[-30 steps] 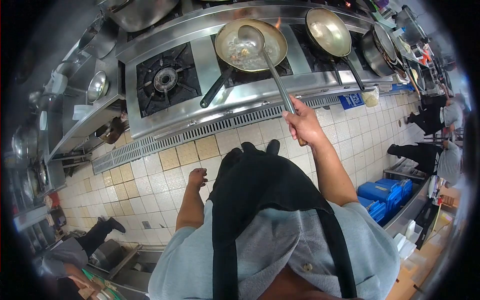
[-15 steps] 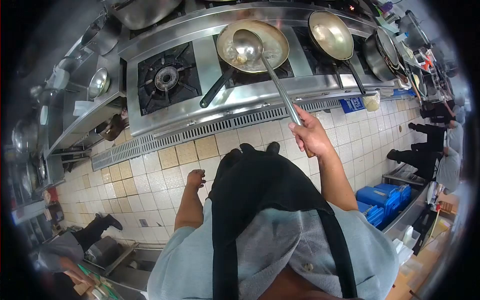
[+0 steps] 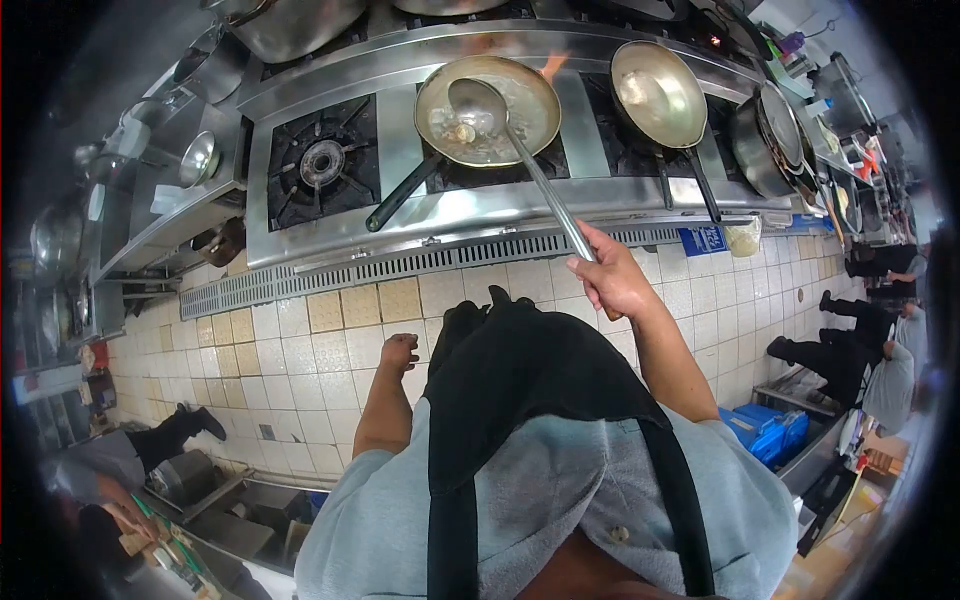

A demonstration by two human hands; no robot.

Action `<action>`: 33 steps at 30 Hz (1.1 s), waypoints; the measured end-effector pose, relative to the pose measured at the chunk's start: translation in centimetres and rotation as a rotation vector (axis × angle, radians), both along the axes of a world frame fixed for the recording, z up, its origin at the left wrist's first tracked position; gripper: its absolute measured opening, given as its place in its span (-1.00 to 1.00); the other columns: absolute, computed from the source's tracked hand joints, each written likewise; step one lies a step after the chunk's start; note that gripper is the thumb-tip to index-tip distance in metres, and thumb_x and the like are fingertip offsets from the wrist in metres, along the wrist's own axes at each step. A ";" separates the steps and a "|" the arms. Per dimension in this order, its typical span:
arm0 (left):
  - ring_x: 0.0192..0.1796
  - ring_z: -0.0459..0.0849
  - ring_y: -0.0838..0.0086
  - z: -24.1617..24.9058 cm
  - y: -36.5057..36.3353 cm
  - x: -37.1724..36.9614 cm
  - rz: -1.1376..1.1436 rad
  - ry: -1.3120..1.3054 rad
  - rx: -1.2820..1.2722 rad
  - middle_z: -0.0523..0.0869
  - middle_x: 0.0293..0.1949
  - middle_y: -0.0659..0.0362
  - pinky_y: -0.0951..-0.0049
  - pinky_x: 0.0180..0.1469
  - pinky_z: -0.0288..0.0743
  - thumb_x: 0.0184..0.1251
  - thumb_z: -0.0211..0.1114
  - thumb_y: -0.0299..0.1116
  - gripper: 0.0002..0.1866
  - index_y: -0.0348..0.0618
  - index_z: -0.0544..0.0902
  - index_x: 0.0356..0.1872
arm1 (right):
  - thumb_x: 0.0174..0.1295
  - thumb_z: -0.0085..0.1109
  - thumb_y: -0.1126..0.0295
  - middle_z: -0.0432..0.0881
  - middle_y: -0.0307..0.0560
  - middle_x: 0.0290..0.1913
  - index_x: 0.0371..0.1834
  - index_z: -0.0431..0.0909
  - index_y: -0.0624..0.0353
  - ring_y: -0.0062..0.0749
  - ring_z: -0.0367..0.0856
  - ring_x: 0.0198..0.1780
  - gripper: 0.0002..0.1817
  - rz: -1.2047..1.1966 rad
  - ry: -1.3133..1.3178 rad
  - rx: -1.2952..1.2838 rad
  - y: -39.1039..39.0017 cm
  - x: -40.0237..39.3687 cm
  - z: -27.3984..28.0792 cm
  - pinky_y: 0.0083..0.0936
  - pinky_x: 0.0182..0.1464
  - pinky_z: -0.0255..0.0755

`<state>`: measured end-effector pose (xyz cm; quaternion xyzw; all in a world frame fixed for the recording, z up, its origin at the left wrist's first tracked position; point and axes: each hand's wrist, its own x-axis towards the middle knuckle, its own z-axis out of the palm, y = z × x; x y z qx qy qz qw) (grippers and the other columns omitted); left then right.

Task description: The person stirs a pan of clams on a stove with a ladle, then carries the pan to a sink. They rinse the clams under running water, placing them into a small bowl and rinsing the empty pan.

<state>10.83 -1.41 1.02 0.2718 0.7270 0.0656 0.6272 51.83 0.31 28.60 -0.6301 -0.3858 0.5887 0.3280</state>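
Observation:
My right hand [image 3: 615, 275] is closed around the handle of a long metal ladle [image 3: 548, 185], near its brown end. The ladle's bowl rests in a frying pan [image 3: 545, 110] that stands on a lit burner. Clear, bubbling liquid covers the pan's bottom, with a small pale lump [image 3: 463, 134] beside the ladle's bowl; what the lump is I cannot make out. Toward me and to the left points the pan's black handle [image 3: 405, 192], untouched. Low at my side hangs my left hand [image 3: 400, 352], holding nothing, its fingers loosely bent and slightly apart.
Left of the pan is an unlit burner [image 3: 322, 163]. A second pan [image 3: 660, 95] and a stack of pots [image 3: 765, 140] stand to the right. Flame [image 3: 553, 65] shows behind the first pan. Co-workers [image 3: 890, 375] stand far right, another person [image 3: 110, 470] lower left.
The view has shifted slightly, so the stove and pan appear a little lower and farther left. Flame shows more strongly behind the pan. My right hand keeps its grip on the ladle.

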 end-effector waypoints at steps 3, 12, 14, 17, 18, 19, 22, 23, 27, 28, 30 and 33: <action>-0.29 0.67 0.32 0.3 -1.0 1.5 0.044 -0.021 0.020 0.69 -0.05 0.09 0.24 -0.25 0.53 0.36 0.19 -0.18 -0.61 -0.10 0.57 0.13 | 0.32 0.16 0.49 0.36 -0.33 -0.59 0.53 0.16 0.04 -0.64 0.33 -0.71 -0.30 0.069 -0.017 -0.015 0.2 1.3 0.3 -0.58 -0.67 0.27; -0.39 0.68 0.38 0.2 -8.2 2.5 0.205 0.044 -0.065 0.71 -0.18 0.15 0.33 -0.42 0.49 0.33 0.27 -0.18 -0.65 -0.11 0.61 0.05 | 0.29 0.16 0.51 0.39 -0.33 -0.56 0.54 0.16 0.06 -0.68 0.33 -0.69 -0.28 0.153 0.023 -0.030 -1.0 4.2 0.6 -0.63 -0.65 0.26; -0.40 0.68 0.38 0.6 -9.5 2.2 0.206 0.076 -0.088 0.72 -0.19 0.15 0.34 -0.44 0.50 0.34 0.26 -0.19 -0.66 -0.11 0.61 0.05 | 0.28 0.16 0.52 0.40 -0.32 -0.55 0.54 0.15 0.06 -0.69 0.34 -0.68 -0.27 0.143 0.023 -0.046 -1.2 4.5 0.2 -0.64 -0.64 0.26; -0.40 0.69 0.37 0.3 -10.8 1.5 0.204 0.091 -0.121 0.72 -0.18 0.16 0.34 -0.45 0.49 0.33 0.27 -0.17 -0.64 -0.12 0.61 0.05 | 0.28 0.16 0.51 0.40 -0.31 -0.53 0.54 0.15 0.06 -0.68 0.34 -0.68 -0.27 0.123 0.046 -0.033 -1.5 4.7 -0.4 -0.64 -0.64 0.26; -0.40 0.69 0.37 0.9 -10.6 1.5 0.202 0.094 -0.120 0.72 -0.18 0.16 0.34 -0.45 0.49 0.33 0.27 -0.17 -0.64 -0.12 0.61 0.05 | 0.28 0.16 0.52 0.41 -0.30 -0.52 0.54 0.15 0.06 -0.68 0.34 -0.68 -0.27 0.131 0.030 -0.033 -1.4 4.7 -0.6 -0.64 -0.63 0.27; -0.38 0.70 0.37 1.5 -10.4 1.5 0.203 0.095 -0.105 0.72 -0.17 0.16 0.35 -0.43 0.49 0.34 0.26 -0.17 -0.63 -0.12 0.60 0.06 | 0.28 0.16 0.52 0.41 -0.30 -0.51 0.54 0.14 0.06 -0.67 0.34 -0.68 -0.26 0.142 0.012 -0.035 -1.4 4.6 -0.6 -0.64 -0.63 0.27; -0.34 0.70 0.37 2.2 -9.3 1.3 0.227 0.079 -0.048 0.72 -0.13 0.15 0.36 -0.40 0.49 0.34 0.26 -0.16 -0.61 -0.13 0.58 0.09 | 0.28 0.10 0.58 0.35 -0.37 -0.54 0.54 0.13 0.09 -0.74 0.29 -0.69 -0.27 0.125 -0.001 -0.017 -1.4 3.4 -0.4 -0.69 -0.65 0.24; -0.33 0.69 0.38 2.3 -8.9 1.0 0.243 0.062 -0.009 0.72 -0.11 0.15 0.37 -0.39 0.48 0.34 0.25 -0.16 -0.60 -0.14 0.57 0.11 | 0.28 0.10 0.58 0.35 -0.37 -0.54 0.54 0.13 0.09 -0.74 0.29 -0.69 -0.27 0.128 0.000 -0.010 -1.3 3.0 -0.4 -0.69 -0.65 0.24; -0.32 0.68 0.38 2.0 -8.1 -0.9 0.257 0.001 0.055 0.71 -0.08 0.14 0.38 -0.37 0.48 0.35 0.25 -0.16 -0.58 -0.15 0.55 0.14 | 0.29 0.11 0.57 0.35 -0.37 -0.54 0.54 0.15 0.10 -0.73 0.29 -0.69 -0.29 0.128 0.015 0.013 -1.8 1.0 -0.2 -0.68 -0.65 0.24; -0.32 0.68 0.38 2.0 -8.2 -1.7 0.257 -0.003 0.058 0.71 -0.08 0.14 0.38 -0.37 0.48 0.35 0.25 -0.16 -0.58 -0.15 0.55 0.14 | 0.30 0.11 0.56 0.35 -0.37 -0.54 0.53 0.15 0.10 -0.73 0.29 -0.69 -0.29 0.118 0.010 0.013 -2.1 0.3 0.0 -0.68 -0.65 0.24; -0.33 0.67 0.38 1.9 -8.8 -3.3 0.259 0.007 0.055 0.70 -0.10 0.15 0.38 -0.37 0.48 0.35 0.25 -0.17 -0.58 -0.15 0.55 0.14 | 0.30 0.11 0.56 0.35 -0.37 -0.55 0.53 0.14 0.12 -0.73 0.28 -0.70 -0.29 0.099 0.007 0.025 -2.7 -1.0 0.1 -0.68 -0.66 0.24; -0.34 0.67 0.38 1.7 -10.7 -6.1 0.290 0.025 0.033 0.70 -0.12 0.15 0.36 -0.37 0.49 0.36 0.24 -0.17 -0.59 -0.15 0.56 0.13 | 0.30 0.11 0.55 0.36 -0.37 -0.57 0.54 0.13 0.15 -0.72 0.28 -0.71 -0.29 0.065 0.006 0.056 -3.7 -3.1 -0.4 -0.68 -0.67 0.23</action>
